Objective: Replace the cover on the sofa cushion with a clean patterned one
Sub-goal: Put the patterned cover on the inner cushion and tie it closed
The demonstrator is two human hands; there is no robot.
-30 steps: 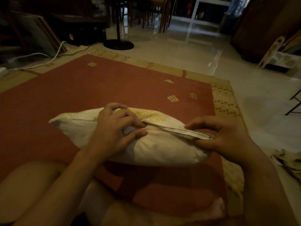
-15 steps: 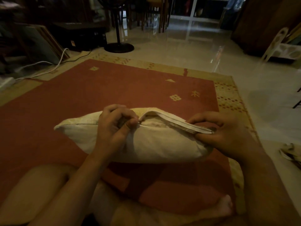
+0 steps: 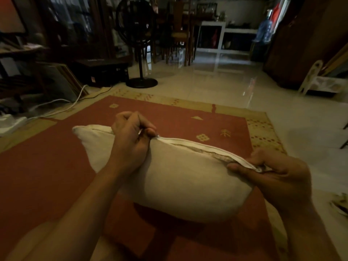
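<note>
Left hand (image 3: 131, 140) pinches, apparently, zipper pull on cream cushion (image 3: 180, 185); right hand (image 3: 271, 178) grips cover's open seam (image 3: 207, 149); red rug (image 3: 47, 166) beneath.

This is a home living room. A red rug (image 3: 47, 166) with a tan patterned border lies on glossy pale floor tiles (image 3: 216, 85). A black pedestal fan (image 3: 140, 53) stands just beyond the rug's far edge. White cables (image 3: 56, 100) and leaning picture frames (image 3: 62, 81) sit off its far-left corner. Wooden dining chairs (image 3: 179, 34) and a white shelf unit (image 3: 222, 25) stand well beyond it, and a dark wooden cupboard (image 3: 305, 44) is off its far right.
</note>
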